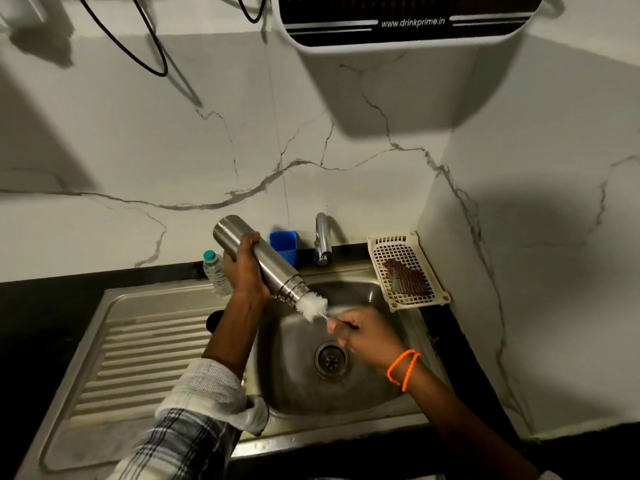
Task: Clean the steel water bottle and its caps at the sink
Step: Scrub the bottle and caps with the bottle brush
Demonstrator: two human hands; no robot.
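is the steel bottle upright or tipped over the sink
Tipped. The left hand holds the steel bottle slanted, mouth down toward the sink, with the white brush at its mouth.

**Sink unit + counter**

Steel sink (363, 403) w/ ribbed drainboard on left, set in dark counter (41, 306). Behind the bowl: tap (322, 237), blue cup (284, 245), small plastic bottle (215, 275). Cream perforated tray (388, 242) at right rim, holds reddish cloth (408, 277).
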